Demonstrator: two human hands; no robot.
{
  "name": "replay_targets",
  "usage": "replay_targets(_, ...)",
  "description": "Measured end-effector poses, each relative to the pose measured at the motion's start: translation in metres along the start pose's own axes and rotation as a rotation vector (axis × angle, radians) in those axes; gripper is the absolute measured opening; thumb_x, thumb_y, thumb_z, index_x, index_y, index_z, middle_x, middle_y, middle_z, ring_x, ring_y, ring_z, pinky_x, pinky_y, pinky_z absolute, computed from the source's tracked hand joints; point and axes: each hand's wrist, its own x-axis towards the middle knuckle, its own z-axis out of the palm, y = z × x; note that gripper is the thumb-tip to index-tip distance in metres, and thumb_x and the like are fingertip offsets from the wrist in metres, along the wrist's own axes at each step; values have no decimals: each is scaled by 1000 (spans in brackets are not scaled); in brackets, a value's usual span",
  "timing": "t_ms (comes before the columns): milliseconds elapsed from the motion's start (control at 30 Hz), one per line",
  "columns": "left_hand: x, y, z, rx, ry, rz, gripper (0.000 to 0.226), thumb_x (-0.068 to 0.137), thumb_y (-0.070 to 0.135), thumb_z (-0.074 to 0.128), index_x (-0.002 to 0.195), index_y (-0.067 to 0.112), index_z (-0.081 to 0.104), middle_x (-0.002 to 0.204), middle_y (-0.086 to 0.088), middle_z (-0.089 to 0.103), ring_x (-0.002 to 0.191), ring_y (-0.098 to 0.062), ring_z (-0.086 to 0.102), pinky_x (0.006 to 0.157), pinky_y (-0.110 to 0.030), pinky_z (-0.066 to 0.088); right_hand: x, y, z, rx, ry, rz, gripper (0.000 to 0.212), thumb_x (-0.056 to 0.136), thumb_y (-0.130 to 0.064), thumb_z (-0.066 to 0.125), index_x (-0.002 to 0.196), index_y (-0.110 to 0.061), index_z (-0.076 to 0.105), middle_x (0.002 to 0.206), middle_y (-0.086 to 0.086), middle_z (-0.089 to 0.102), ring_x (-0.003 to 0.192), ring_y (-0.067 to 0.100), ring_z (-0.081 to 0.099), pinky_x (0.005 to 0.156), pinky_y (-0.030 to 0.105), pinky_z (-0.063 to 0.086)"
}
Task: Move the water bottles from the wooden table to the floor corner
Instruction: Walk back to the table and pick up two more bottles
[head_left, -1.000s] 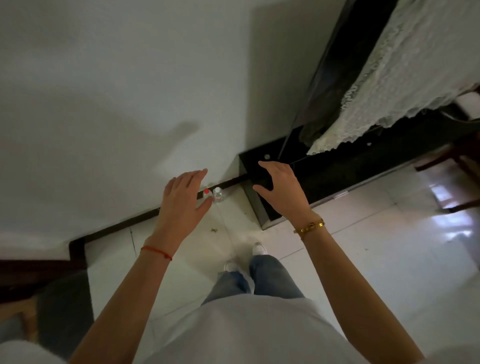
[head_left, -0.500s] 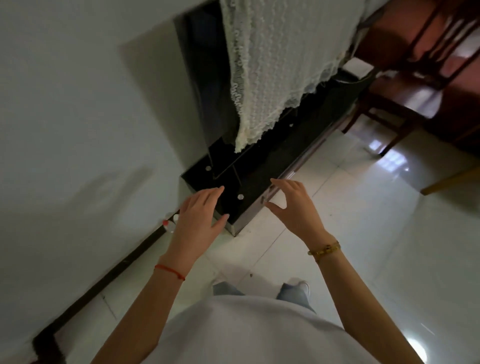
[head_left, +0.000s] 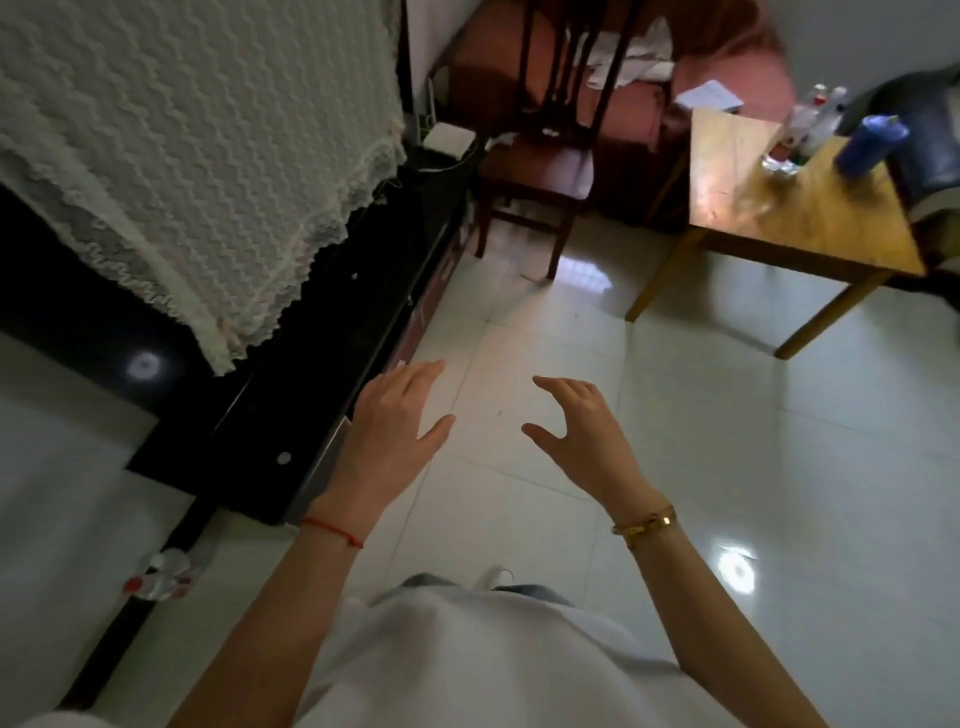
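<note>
My left hand (head_left: 392, 434) and my right hand (head_left: 582, 434) hang empty above the tiled floor, fingers spread and relaxed. Two clear water bottles (head_left: 163, 571), one with a red cap, lie at the foot of the wall in the floor corner at the lower left, behind my left arm. The wooden table (head_left: 810, 218) stands at the upper right. On its far edge stand several clear water bottles (head_left: 815, 117) and a blue bottle (head_left: 867, 143).
A black cabinet (head_left: 291, 374) draped with white lace cloth (head_left: 197, 166) runs along the left wall. A dark wooden chair (head_left: 540, 156) stands beyond it, left of the table. Glossy white tiles (head_left: 675, 415) lie between me and the table.
The view has swung right, away from the corner toward the room. The wooden table and chair came into sight, and the corner bottles slid to the lower left. Both hands stayed empty.
</note>
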Motion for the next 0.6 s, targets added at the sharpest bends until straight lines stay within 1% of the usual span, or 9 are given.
replay_targets(67, 22, 24, 15, 20, -14, 45, 58, 87, 32, 63, 138, 12, 44, 136, -6, 52, 127, -23, 47, 109, -46, 35, -2, 28, -18, 5, 27, 43, 57, 84, -32, 68, 135, -19, 47, 133, 0, 53, 129, 18, 40, 108, 38, 38)
replay_targets(433, 137, 122, 90, 62, -146, 265, 58, 87, 35, 60, 139, 17, 42, 134, -2, 53, 124, -19, 47, 110, -39, 33, 8, 160, -89, 27, 173, 279, 57, 83, -32, 69, 134, -18, 48, 131, 2, 55, 126, 19, 44, 104, 29, 37)
replay_targets(600, 207, 168, 133, 45, -183, 346, 57, 85, 32, 62, 137, 15, 45, 132, -3, 55, 121, -22, 50, 108, -41, 37, 33, 228, -120, 31, 228, 385, 58, 83, -33, 69, 134, -18, 47, 130, 2, 56, 124, 18, 45, 104, 28, 36)
